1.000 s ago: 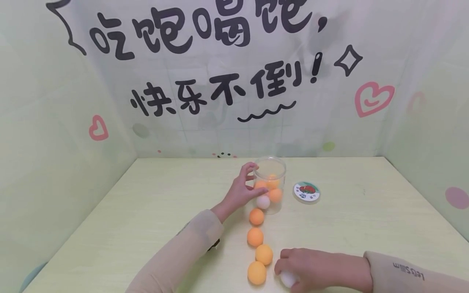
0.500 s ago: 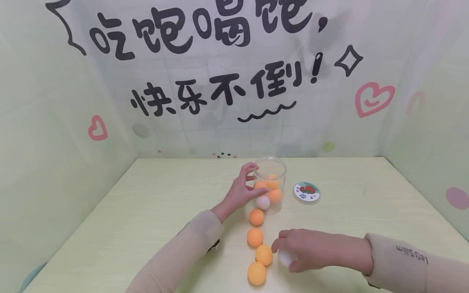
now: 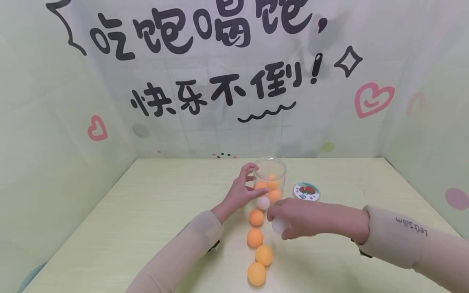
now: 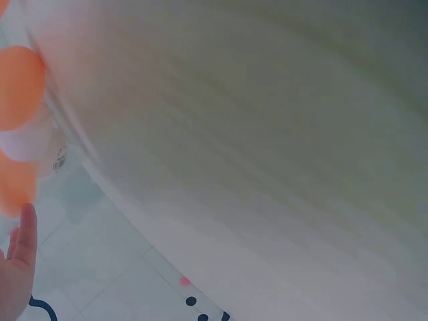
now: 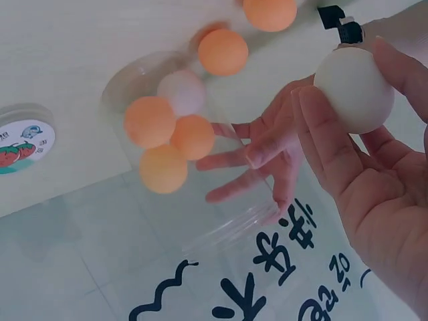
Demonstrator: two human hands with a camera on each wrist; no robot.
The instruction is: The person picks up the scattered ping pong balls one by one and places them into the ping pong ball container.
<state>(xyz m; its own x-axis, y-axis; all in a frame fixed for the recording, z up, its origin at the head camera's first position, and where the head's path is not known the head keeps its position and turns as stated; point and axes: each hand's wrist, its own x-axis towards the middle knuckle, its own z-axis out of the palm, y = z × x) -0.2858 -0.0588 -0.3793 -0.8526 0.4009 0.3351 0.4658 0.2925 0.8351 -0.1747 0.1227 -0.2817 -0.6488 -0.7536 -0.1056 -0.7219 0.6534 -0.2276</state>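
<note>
1. White ball (image 5: 354,90): gripped in the fingers and thumb of the right hand (image 3: 304,217), held above the table (image 3: 165,195), near side of the jar, just right of the row's far end.
2. Clear jar (image 3: 270,170): upright and uncovered, towards the far edge. Inside sit three orange balls (image 3: 275,195) and a second white one (image 3: 263,202).
3. Left hand (image 3: 242,191): grasping the jar's left side, thumb on its near face, fingers curved towards the far side.
4. Four loose balls (image 3: 255,237): orange, in an uneven row running from the jar to the near edge; the two nearest touch.
5. Round printed disc (image 3: 306,191): lying flat right of the jar, red fruit on top.
6. Backdrop (image 3: 205,138): beyond the table, with dark characters and pink hearts.
</note>
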